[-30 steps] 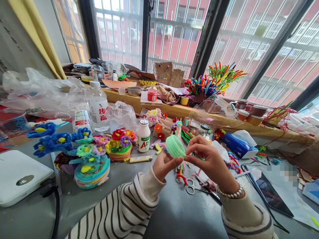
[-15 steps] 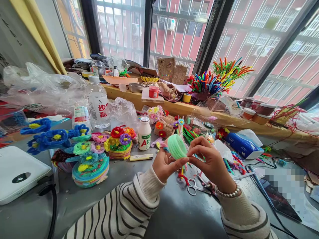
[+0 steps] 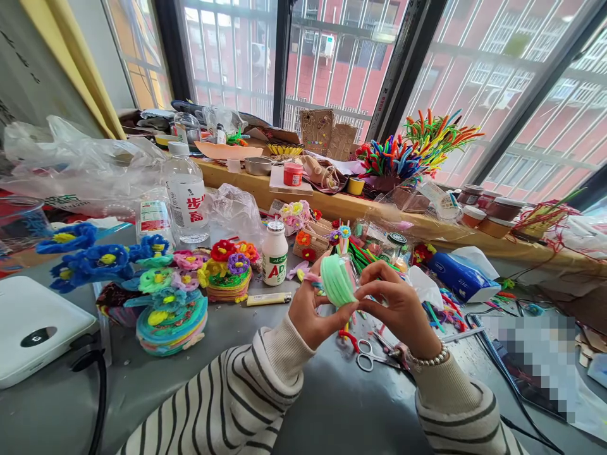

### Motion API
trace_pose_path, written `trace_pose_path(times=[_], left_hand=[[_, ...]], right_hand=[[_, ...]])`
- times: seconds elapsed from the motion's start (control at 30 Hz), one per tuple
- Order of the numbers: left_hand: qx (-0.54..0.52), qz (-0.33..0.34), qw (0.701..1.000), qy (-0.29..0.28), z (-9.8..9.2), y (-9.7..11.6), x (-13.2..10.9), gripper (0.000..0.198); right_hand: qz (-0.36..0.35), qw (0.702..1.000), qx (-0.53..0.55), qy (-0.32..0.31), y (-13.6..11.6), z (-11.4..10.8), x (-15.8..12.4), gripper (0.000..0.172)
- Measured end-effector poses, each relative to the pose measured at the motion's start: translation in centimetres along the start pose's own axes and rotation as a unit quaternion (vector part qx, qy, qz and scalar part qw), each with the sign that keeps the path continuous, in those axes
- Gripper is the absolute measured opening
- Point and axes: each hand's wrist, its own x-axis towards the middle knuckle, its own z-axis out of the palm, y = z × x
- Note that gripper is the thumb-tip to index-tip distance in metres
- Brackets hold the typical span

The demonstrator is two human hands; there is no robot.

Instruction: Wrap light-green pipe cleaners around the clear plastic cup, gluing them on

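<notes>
A small round piece wound with mint-green pipe cleaner (image 3: 336, 281) is held up over the table in the head view; a clear, see-through wall shows at its right side. My left hand (image 3: 310, 313) grips it from the left, thumb along the lower edge and fingers behind. My right hand (image 3: 396, 306) pinches at its lower right edge, where finger and thumb meet the green coils; whether a loose end is between them is hidden. Below the hands lie scissors (image 3: 367, 355) with white handles. A red pipe cleaner (image 3: 348, 340) lies just above them.
To the left stand pipe-cleaner flower pots (image 3: 171, 322), a white drink bottle (image 3: 275, 253), a yellow lighter (image 3: 269, 299) and a water bottle (image 3: 186, 202). A blue tissue pack (image 3: 455, 278) and a tablet (image 3: 531, 373) with a cable lie right. Pipe-cleaner bundles (image 3: 398, 155) stand on the sill.
The green-wound piece has turned in my hands, so its coiled side faces me more and its clear wall shows. My right hand has shifted slightly left.
</notes>
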Motion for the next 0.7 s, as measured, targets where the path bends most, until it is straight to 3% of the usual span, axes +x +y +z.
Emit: trace_pose_path(times=[0.17, 0.3, 0.5, 0.7], left_hand=[[0.041, 0.023, 0.999, -0.001, -0.2, 0.2, 0.1, 0.066], [0.124, 0.097, 0.987, 0.02, -0.3, -0.1, 0.0, 0.068], [0.253, 0.209, 0.943, 0.053, -0.3, -0.8, 0.0, 0.07], [0.335, 0.278, 0.898, 0.068, -0.4, -0.6, 0.1, 0.062]], right_hand=[[-0.006, 1.0, -0.012, -0.016, 0.0, -0.3, 0.0, 0.006], [0.006, 0.998, -0.022, -0.053, 0.2, -0.8, 0.0, 0.008], [0.042, 0.992, -0.04, -0.114, 0.3, -2.2, 0.0, 0.021], [0.069, 0.991, -0.051, -0.102, -0.1, -3.1, 0.1, 0.022]])
